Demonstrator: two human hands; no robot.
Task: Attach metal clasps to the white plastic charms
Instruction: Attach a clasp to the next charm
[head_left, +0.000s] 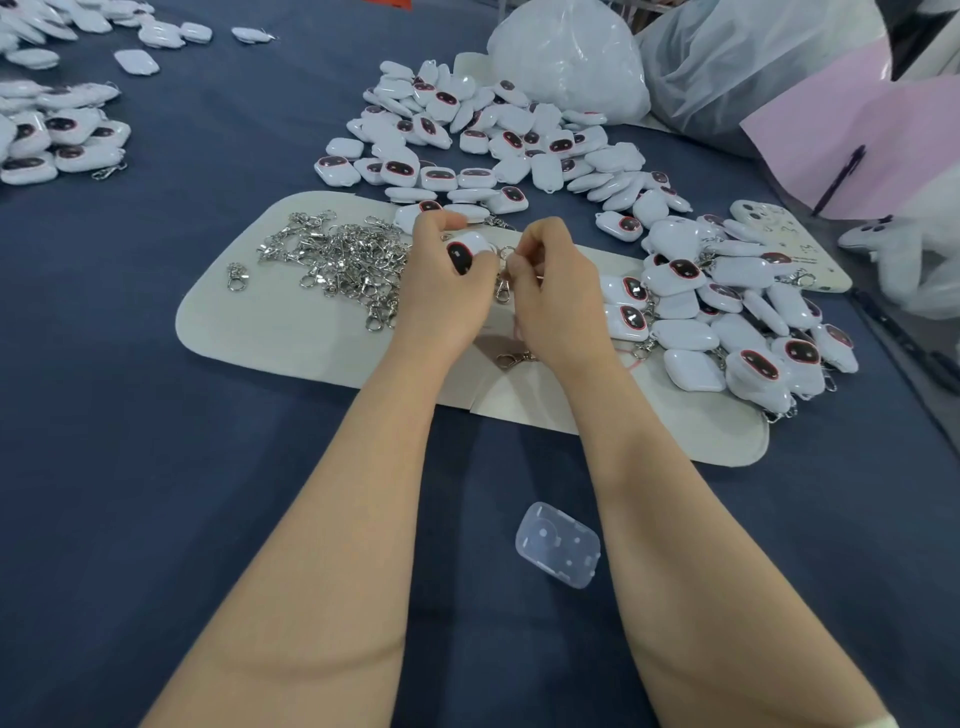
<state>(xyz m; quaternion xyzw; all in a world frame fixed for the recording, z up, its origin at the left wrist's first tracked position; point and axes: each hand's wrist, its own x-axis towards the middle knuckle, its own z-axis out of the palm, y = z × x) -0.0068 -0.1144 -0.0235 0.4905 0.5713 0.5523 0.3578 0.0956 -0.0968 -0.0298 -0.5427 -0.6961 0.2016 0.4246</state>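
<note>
Left hand gripping one charm, right hand pinching a clasp beside it, both above mat; loose clasps left, charm heap behind, clasped charms right.

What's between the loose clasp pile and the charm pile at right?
Head view: the left hand gripping a charm and the right hand pinching a clasp.
</note>
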